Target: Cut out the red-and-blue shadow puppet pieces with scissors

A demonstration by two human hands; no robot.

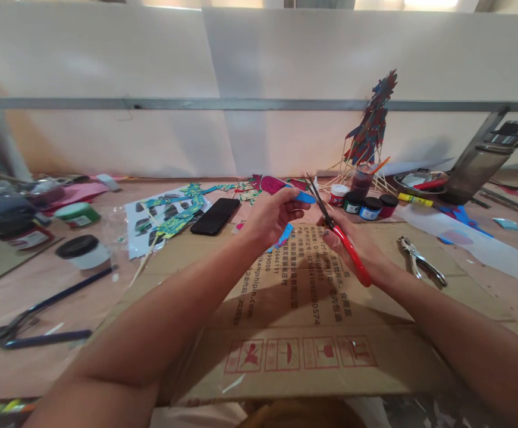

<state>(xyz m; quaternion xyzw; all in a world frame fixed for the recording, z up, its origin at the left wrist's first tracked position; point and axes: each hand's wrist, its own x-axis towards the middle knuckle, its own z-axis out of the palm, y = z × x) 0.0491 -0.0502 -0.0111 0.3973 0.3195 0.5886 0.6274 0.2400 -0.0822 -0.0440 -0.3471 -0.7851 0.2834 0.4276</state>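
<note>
My left hand (279, 214) is closed around a small blue cut piece (305, 197), whose rounded end sticks out past the fingertips. It looks like paper or thin card. In my right hand (352, 238) are red-handled scissors (354, 261), tilted up and to the left. Their dark blades stand slightly apart, close to the tip of the blue piece; whether they touch it I cannot tell. Just beyond the left fingers lies a magenta oval piece (271, 185). A blue and pink scrap (284, 236) is below the left hand, on the cardboard (214, 309).
A black phone (216, 216) and green-yellow painted cutouts (181, 221) lie left of centre. Paint jars (370, 207) and a tall painted stick model (370, 128) stand at the back right. A hole punch (420, 261), a bottle (482, 160) and blue-handled pliers (57, 297) are at the sides.
</note>
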